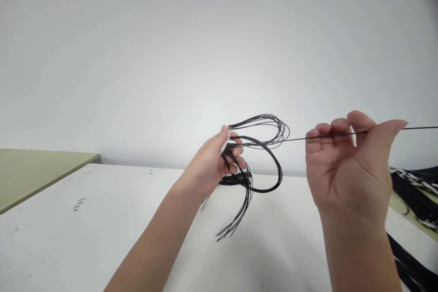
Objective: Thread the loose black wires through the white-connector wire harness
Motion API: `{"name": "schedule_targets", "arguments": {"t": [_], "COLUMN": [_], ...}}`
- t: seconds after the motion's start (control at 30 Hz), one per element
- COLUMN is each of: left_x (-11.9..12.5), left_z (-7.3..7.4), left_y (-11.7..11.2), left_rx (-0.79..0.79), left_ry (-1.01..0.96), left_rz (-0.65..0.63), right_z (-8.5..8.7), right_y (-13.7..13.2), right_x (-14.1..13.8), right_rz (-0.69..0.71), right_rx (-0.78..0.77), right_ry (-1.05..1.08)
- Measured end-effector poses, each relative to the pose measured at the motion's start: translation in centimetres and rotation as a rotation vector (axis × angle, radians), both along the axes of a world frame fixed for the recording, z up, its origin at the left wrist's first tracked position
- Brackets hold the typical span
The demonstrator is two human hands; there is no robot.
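My left hand (222, 157) grips a white connector (225, 140) from which several thin black wires come out. Some of the black wires (278, 169) curve round in loops to the right, while others hang down with loose ends above the table. At the right, my right hand (349, 164) pinches a single black wire (296, 139) between thumb and forefinger. That wire runs nearly straight from the bundle by my left hand, across my right fingers and out of the right edge of the view.
A white table (112, 228) lies below my hands, with a pale wall (171, 54) behind. An olive-green surface (41, 169) is at the left. More black wire bundles with white connectors (417, 191) lie at the right, and further black wires (414, 264) sit below them.
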State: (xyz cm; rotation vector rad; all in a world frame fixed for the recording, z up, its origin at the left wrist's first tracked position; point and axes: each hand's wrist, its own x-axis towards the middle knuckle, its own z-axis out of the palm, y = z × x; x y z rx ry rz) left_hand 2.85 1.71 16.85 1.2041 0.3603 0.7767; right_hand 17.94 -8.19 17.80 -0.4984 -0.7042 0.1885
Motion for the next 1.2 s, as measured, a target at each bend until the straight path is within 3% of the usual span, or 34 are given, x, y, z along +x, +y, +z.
{"name": "schedule_targets", "arguments": {"t": [0.1,0.2,0.3,0.47,0.63,0.97,1.1,1.2], "left_x": [0.0,-0.1,-0.1,0.0,0.0,0.0,0.0,-0.1], "left_z": [0.0,0.1,0.2,0.2,0.2,0.4,0.4,0.3], "left_y": [-0.1,0.0,0.0,-0.1,-0.3,-0.3,-0.2,-0.2], "left_rx": [-0.006,-0.012,-0.013,0.014,0.023,0.037,0.043,0.055], "left_ry": [0.019,0.046,0.068,0.092,0.099,0.135,0.140,0.147], "left_rz": [-0.015,-0.035,-0.055,-0.054,-0.058,-0.083,-0.080,-0.074], "right_z": [0.1,-0.3,-0.8,-0.9,-0.7,-1.0,-1.2,-1.4], "right_y": [-0.2,-0.3,-0.6,-1.2,-1.1,-0.6,-0.5,-0.3], "right_x": [0.4,0.4,0.1,0.0,-0.3,0.1,0.2,0.3], "right_rz": [0.126,-0.040,-0.260,-0.311,-0.357,-0.537,-0.651,-0.828], "right_rx": [-0.039,-0.107,-0.186,-0.533,-0.656,-0.603,-0.481,-0.302], "right_ry": [-0.005,-0.111,-0.392,-0.914,-0.982,-1.146,-1.211,-1.273]}}
